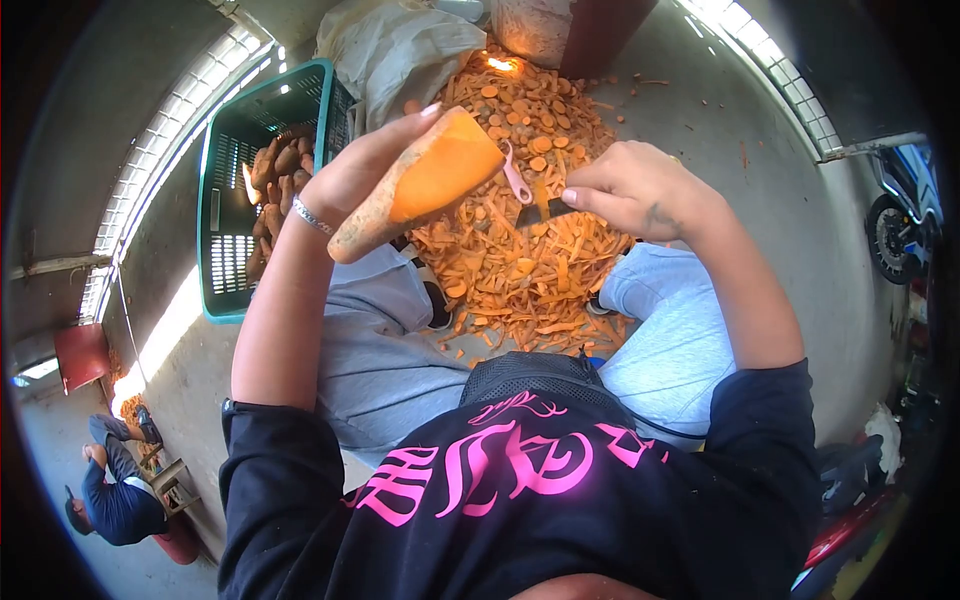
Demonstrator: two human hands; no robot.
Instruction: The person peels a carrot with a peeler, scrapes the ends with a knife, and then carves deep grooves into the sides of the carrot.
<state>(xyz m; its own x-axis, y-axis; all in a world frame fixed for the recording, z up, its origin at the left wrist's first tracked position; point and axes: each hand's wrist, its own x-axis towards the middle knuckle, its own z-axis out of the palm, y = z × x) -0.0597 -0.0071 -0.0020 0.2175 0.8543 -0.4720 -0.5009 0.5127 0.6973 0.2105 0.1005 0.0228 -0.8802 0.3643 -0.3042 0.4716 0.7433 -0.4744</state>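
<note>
My left hand [365,165] is wrapped round the far side of a large, partly peeled carrot [440,165]. Its wide end is bare and bright orange, while rough brown skin covers the narrow end and left edge. To its right, my right hand [645,190] is closed on a dark, flat-bladed tool [543,212] whose exact kind I cannot tell. An orange strip shows at the blade, which is apart from the carrot. Close to the carrot's wide end is a pink handle [517,180] with a hole in it. Below both hands spreads a pile of orange peelings [530,270].
A green plastic crate [212,270] of unpeeled carrots [278,170] stands at left. Behind the pile are a whitish sack [390,55] and another bulky sack [530,30]. A person [120,495] sits at far left; a blue motorbike [905,210] stands at right.
</note>
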